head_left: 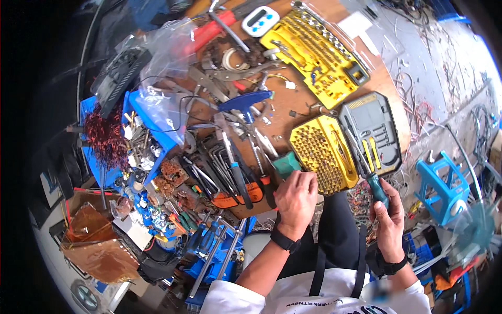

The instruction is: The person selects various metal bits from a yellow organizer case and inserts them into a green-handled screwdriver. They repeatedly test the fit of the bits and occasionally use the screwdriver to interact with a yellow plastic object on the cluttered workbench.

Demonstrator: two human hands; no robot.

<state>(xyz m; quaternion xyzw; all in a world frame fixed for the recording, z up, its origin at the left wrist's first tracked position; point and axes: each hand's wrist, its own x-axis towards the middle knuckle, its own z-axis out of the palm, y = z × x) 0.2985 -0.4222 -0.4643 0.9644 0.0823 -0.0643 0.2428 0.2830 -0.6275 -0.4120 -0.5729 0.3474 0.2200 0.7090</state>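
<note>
My right hand (389, 217) is wrapped round the dark green handle of a screwdriver (376, 189). Its long shaft slants up and left over the open grey lid (384, 123) of a bit case. The other half of the case is a yellow tray (320, 144) filled with rows of small bits. At the tray's lower left corner, my left hand (297, 201) is closed, its fingertips against a small green block (287, 166) that it seems to grip. The undersides of those fingers are hidden. Two small yellow-handled tools (371, 152) lie in the grey lid.
A yellow socket set (316, 55) lies at the table's far side, beside a white timer (260, 21). Pliers, hex keys and a blue T-shaped handle (246, 102) crowd the middle. Blue bins (167, 152) of scrap stand left; a blue stool (443, 183) is on the right.
</note>
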